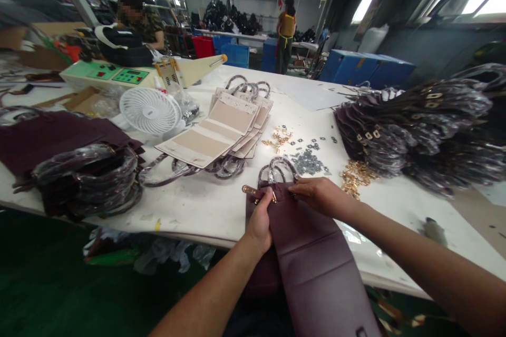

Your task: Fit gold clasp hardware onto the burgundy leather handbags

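At the surface (205,210), left hand (261,225) and right hand (321,195) grip a bag (316,253), long axis near-to-far, handles (272,169) pointing away.

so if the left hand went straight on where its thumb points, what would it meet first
The left hand would probably meet the handles of the burgundy bag first, though depth is unclear.

We see smooth, softly glossy leather-like material on the burgundy handbag (320,253), crinkled shiny plastic around its handles (282,160), polished gold-toned metal fittings (358,176), dull grey metal plates (308,162), matt beige bag panels (227,121), a plastic fan (150,110), and a smooth tabletop (197,216).
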Action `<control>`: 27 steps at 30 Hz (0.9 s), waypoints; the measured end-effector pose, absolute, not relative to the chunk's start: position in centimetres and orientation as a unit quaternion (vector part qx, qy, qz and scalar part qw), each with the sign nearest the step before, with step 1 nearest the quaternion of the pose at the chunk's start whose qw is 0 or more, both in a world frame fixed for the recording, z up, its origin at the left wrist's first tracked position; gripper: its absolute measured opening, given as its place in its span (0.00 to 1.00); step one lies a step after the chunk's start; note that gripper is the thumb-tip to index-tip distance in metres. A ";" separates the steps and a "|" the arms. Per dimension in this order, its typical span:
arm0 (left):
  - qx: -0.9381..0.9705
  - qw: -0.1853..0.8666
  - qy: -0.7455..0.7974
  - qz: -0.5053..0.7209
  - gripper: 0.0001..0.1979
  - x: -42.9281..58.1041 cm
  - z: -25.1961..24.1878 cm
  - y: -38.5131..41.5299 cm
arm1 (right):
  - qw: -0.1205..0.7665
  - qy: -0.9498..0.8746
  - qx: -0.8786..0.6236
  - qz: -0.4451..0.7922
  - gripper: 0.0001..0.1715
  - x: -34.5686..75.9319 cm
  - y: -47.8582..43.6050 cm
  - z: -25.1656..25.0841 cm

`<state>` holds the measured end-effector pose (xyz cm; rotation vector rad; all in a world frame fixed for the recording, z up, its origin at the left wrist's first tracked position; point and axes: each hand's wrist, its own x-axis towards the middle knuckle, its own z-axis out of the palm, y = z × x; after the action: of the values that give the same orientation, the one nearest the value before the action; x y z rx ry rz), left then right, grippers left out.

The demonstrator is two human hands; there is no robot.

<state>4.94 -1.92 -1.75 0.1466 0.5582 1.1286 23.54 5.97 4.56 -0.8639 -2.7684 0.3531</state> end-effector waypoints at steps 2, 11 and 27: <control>0.074 0.806 0.251 0.531 0.26 5.0 -1.7 -2.0 | 0.131 -0.927 -0.313 0.157 0.16 23.4 5.8 4.6; 0.081 0.818 0.255 0.510 0.28 4.9 -1.8 -1.9 | 0.185 -0.895 -0.343 0.220 0.11 23.5 5.9 4.0; 0.076 0.813 0.236 0.527 0.26 5.2 -1.6 -2.3 | 0.240 -0.857 -0.391 0.235 0.09 23.6 4.8 3.7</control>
<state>5.16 -2.34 -1.64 0.1621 0.5031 1.1241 23.60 4.80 3.66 -1.0701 -2.3457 0.6437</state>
